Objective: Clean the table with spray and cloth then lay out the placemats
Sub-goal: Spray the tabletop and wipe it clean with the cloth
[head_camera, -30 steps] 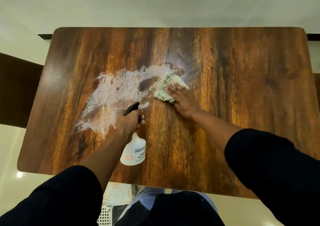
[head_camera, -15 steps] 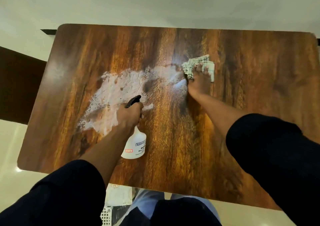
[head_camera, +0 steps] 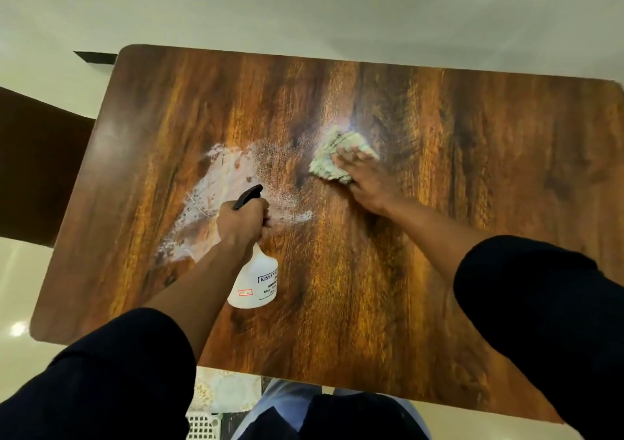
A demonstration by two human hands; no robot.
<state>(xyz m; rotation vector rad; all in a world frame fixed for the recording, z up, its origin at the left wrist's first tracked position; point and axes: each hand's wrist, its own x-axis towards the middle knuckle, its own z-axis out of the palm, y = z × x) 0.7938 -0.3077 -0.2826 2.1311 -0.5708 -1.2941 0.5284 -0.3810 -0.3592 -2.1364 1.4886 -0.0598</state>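
Here, the left hand (head_camera: pixel 241 222) grips the neck of the white spray bottle (head_camera: pixel 254 281), fingers curled round it, black nozzle pointing away over the table (head_camera: pixel 405 287); the right hand (head_camera: pixel 366 183) presses the crumpled cloth (head_camera: pixel 329 164) flat-fingered at mid-table; white foam (head_camera: pixel 216 183) smears the wood just left of the cloth; 2 dark sleeves (head_camera: pixel 540 321) frame the near edge.

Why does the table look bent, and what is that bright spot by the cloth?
Head view: the wide lens bows the table edges; the bright spot is lamp glare on the glossy wood just above the cloth; the right hand and cloth are slightly motion-blurred, while the bottle label reads fairly sharp.
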